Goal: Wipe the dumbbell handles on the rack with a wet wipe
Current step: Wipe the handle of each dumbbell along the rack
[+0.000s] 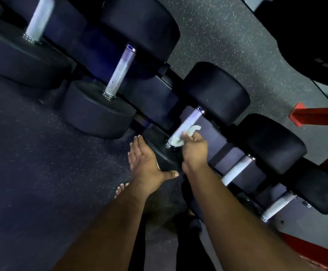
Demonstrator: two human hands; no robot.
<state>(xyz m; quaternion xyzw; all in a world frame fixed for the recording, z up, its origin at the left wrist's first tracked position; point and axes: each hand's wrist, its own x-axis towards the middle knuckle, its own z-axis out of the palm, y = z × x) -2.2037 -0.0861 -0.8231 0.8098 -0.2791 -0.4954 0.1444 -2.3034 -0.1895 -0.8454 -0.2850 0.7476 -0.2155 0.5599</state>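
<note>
Head view: wet wipe bunched against near end of a dumbbell handle on the rack, pinched in right hand fingers. Left hand, fingers straight, thumb hooked under, braces that dumbbell's near head. Speckled floor beyond.

The right hand holds a wipe on a handle; the left hand lies left of the grip, apparently against that dumbbell's near head. More dumbbells sit either side.
</note>
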